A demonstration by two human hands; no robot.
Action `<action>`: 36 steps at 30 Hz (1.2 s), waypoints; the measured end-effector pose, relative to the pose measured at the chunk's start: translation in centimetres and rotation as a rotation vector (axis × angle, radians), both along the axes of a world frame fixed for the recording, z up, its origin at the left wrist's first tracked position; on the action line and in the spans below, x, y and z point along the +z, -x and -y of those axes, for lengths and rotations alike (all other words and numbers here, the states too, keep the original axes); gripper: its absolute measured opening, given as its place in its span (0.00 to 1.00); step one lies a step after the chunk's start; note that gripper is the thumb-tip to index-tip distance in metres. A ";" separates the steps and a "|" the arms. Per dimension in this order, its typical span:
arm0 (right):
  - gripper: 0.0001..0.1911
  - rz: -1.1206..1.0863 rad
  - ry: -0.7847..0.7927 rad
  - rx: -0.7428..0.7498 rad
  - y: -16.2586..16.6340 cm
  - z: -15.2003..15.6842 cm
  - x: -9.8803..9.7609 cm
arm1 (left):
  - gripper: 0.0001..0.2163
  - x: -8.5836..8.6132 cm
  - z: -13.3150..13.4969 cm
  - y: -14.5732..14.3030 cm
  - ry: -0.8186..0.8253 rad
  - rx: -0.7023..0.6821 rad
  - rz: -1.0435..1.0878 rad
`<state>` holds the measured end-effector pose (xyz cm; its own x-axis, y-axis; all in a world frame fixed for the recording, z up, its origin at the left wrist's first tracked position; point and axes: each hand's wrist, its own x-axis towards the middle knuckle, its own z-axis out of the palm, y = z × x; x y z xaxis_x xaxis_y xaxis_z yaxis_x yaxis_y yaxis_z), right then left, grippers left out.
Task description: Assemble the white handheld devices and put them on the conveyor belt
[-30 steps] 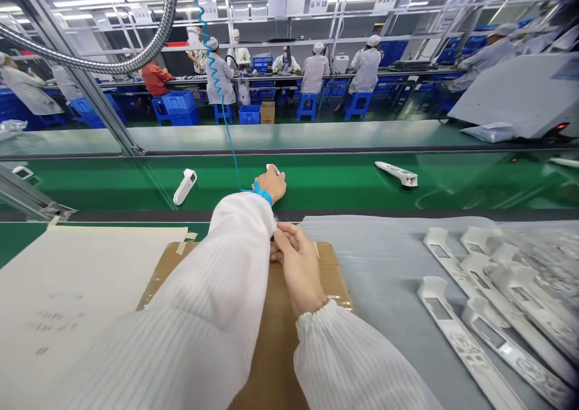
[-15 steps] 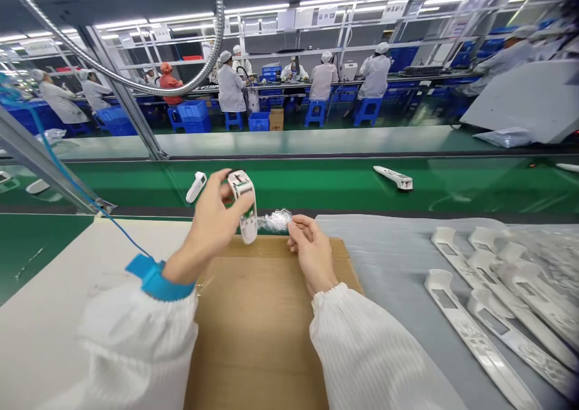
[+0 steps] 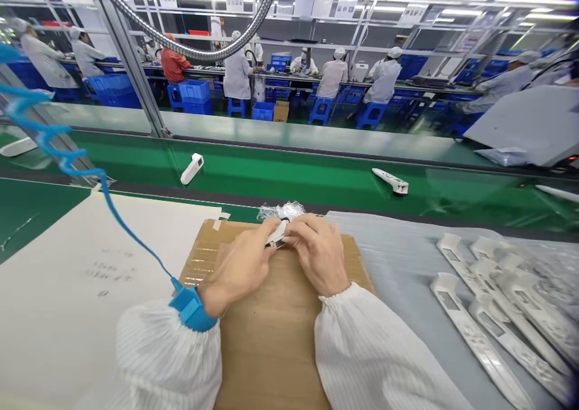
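Note:
Over a brown cardboard pad (image 3: 275, 337), my left hand (image 3: 244, 265) and my right hand (image 3: 316, 250) meet around a small white plastic device (image 3: 275, 234). Both hands have fingers curled on it; most of the device is hidden between them. A crumpled clear plastic bag (image 3: 283, 210) lies just beyond my fingertips at the pad's far edge. A blue wrist strap (image 3: 192, 307) sits on my left wrist, and its coiled blue cord (image 3: 67, 163) runs up to the left.
A green conveyor belt (image 3: 294, 175) runs across behind, carrying a white device (image 3: 192, 169) and a long white shell (image 3: 391, 181). Several white shells (image 3: 493, 301) lie on grey foam at right. White paper (image 3: 67, 277) lies at left. Workers sit at far benches.
My left hand has brought the white device down from the belt edge to the pad. My right hand has closed in on it. The view has tilted down slightly.

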<state>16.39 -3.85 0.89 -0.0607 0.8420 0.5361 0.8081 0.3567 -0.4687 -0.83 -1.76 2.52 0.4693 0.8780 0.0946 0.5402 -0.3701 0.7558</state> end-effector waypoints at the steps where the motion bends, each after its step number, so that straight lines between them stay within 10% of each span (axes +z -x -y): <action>1: 0.09 0.054 -0.009 -0.021 0.2 0.2 0.1 | 0.20 -0.1 -0.2 0.0 0.006 0.043 0.000; 7: 0.08 -0.047 0.044 0.044 0.6 -0.2 0.1 | 0.12 -0.7 -2.1 0.7 0.036 0.472 0.058; 15: 0.06 0.134 0.329 -0.300 -3.1 -6.0 -0.1 | 0.17 0.4 -1.7 0.7 0.313 0.435 0.509; 22: 0.27 0.471 0.556 -0.318 -15.1 3.2 4.9 | 0.20 1.3 -1.3 0.6 0.534 0.460 0.702; 26: 0.14 0.641 0.699 -0.533 -19.9 7.5 5.7 | 0.21 1.8 -1.0 0.4 0.596 0.377 0.812; 30: 0.03 0.481 0.678 -0.493 -20.0 7.7 6.6 | 0.18 1.8 -0.7 0.1 0.539 0.266 0.692; 36: 0.17 -0.370 0.596 -0.189 -13.9 3.9 9.4 | 0.20 1.0 -0.8 -0.5 0.467 0.218 0.613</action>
